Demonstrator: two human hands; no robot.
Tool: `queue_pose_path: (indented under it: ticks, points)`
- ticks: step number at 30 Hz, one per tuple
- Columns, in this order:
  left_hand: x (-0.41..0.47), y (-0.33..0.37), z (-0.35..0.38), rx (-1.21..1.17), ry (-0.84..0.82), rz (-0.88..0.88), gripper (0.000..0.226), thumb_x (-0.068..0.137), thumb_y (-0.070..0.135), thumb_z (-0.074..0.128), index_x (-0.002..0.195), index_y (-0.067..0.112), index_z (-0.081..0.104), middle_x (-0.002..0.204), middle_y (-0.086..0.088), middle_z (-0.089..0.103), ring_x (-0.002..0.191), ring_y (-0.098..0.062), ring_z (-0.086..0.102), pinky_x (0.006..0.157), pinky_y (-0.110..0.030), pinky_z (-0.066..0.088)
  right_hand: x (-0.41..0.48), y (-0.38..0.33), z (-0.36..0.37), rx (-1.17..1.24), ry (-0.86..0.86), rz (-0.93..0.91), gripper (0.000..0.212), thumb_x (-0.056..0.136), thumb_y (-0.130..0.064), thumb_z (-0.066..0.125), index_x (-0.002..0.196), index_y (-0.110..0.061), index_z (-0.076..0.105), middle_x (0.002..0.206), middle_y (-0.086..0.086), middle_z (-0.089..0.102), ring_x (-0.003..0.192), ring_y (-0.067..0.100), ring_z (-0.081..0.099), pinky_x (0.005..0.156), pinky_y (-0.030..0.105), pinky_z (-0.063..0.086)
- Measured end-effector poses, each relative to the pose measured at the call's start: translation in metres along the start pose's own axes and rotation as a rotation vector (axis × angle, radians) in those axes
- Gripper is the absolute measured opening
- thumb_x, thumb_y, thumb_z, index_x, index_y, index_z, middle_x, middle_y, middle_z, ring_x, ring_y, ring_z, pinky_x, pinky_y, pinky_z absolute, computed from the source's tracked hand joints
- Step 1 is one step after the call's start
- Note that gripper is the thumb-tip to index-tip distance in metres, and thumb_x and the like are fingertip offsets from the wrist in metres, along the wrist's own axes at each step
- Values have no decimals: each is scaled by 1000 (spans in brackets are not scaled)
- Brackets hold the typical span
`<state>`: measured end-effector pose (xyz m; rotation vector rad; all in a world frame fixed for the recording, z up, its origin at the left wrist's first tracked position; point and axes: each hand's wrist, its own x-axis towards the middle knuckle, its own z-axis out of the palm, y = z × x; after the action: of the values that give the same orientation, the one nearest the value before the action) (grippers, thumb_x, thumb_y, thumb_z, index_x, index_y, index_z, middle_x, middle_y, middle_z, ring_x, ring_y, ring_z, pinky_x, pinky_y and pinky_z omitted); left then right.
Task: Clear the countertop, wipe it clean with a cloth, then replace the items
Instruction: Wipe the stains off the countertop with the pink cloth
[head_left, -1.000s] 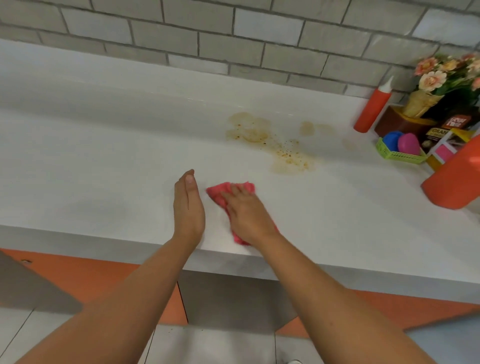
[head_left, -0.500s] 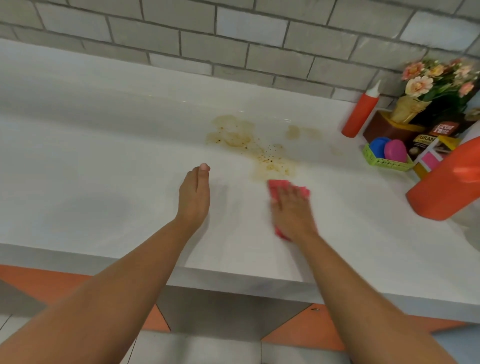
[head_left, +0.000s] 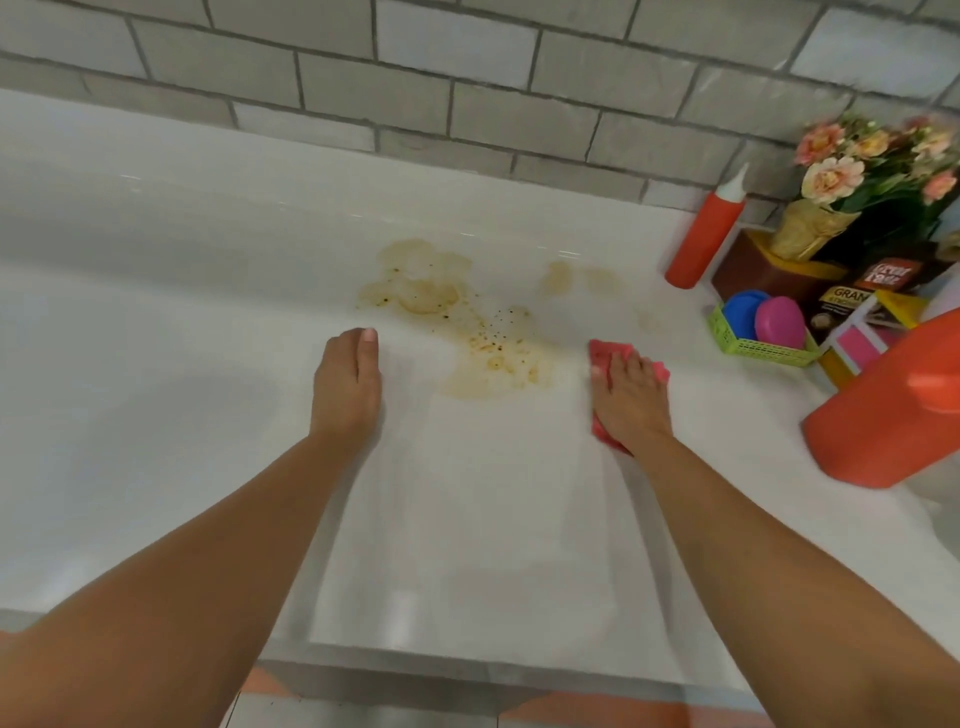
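Two hands on countertop (head_left: 156, 364): right hand (head_left: 628, 400) flat, pressing crumpled pink cloth (head_left: 605, 356) nr brown stain (head_left: 467, 322); left hand (head_left: 345, 387) grip released.

You're reaching both bare arms forward, roughly parallel: left forearm (head_left: 208, 545) running in from lower left, right forearm (head_left: 769, 551) from lower right. Your left hand (head_left: 345, 387) is standing on its edge, little-finger side down, its fingers (head_left: 358, 348) straight and pressed together, gripping nothing. Your right hand (head_left: 628, 402) is lying palm-down, fingers extended and slightly spread, pressing flat on the cloth (head_left: 602, 358), not curling round it. Hands are sitting well apart, both wrists running straight in line with the forearms
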<state>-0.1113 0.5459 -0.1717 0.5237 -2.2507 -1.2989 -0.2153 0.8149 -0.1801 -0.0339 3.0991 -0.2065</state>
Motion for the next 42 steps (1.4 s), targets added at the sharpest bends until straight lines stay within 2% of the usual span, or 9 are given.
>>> queue_pose_path:
  ticks: [5, 9, 14, 18, 23, 26, 34, 39, 42]
  points:
    - [1, -3, 5, 119, -23, 27, 39, 102, 32, 25, 115, 8, 53, 109, -7, 51, 92, -12, 41, 81, -23, 27, -31, -43, 11, 11, -5, -143, 71, 97, -51, 8, 149, -3, 11, 157, 16, 12, 146, 26, 7, 119, 41, -4]
    - [2, -3, 6, 172, -45, 23, 39, 102, 31, 25, 115, 8, 53, 112, -10, 52, 101, -21, 46, 82, -24, 28, -88, -32, 14, 71, -5, -314, 91, 76, -59, -15, 151, -13, 9, 159, 6, 7, 147, 16, 1, 118, 31, -10]
    - [3, -1, 7, 194, -54, 21, 40, 102, 32, 25, 117, 8, 53, 114, -10, 52, 102, -20, 46, 83, -23, 27, 1, -4, 2, -25, 42, -89, 59, 100, -39, 12, 149, -6, 17, 156, 13, 17, 145, 23, 12, 119, 40, -1]
    - [6, -2, 9, 239, -53, 47, 40, 101, 31, 25, 114, 6, 53, 112, -11, 52, 107, -26, 47, 83, -23, 27, 54, -18, 3, -10, 3, 26, 62, 100, -40, 16, 147, 1, 18, 154, 19, 21, 143, 30, 15, 119, 45, -1]
    - [8, -3, 11, 280, -50, 61, 39, 102, 30, 24, 109, 5, 53, 97, -2, 46, 101, -25, 45, 82, -26, 26, -6, -26, 13, 8, 41, -216, 76, 88, -40, -9, 149, -2, 15, 156, 15, 17, 145, 24, 12, 120, 37, -4]
    - [8, -2, 12, 291, -50, 31, 40, 102, 32, 23, 112, 5, 52, 100, -6, 49, 101, -26, 45, 82, -27, 27, -40, 0, 6, 64, -15, -281, 64, 94, -36, 2, 149, -7, 15, 158, 9, 11, 147, 18, 7, 116, 27, -11]
    - [29, 13, 37, 336, -34, -30, 49, 101, 37, 21, 127, 6, 49, 125, -16, 52, 121, -29, 42, 101, -39, 31, 66, 27, -3, 21, 65, 99, 51, 98, -19, 22, 143, 5, 24, 148, 23, 30, 137, 35, 26, 118, 43, 4]
    - [31, 3, 55, 627, -202, -29, 54, 101, 35, 11, 143, 7, 32, 151, -9, 29, 143, -21, 16, 118, -42, 5, 47, 18, 4, 66, 97, -215, 65, 92, -28, 6, 143, 2, 30, 149, 19, 31, 139, 30, 28, 119, 40, 5]
    - [31, 3, 58, 659, -170, -15, 54, 101, 34, 13, 138, 5, 40, 148, -9, 34, 141, -21, 20, 118, -42, 7, 4, 40, 4, 117, 49, -328, 47, 102, -21, 19, 146, -5, 26, 155, 11, 22, 145, 21, 18, 117, 25, -1]
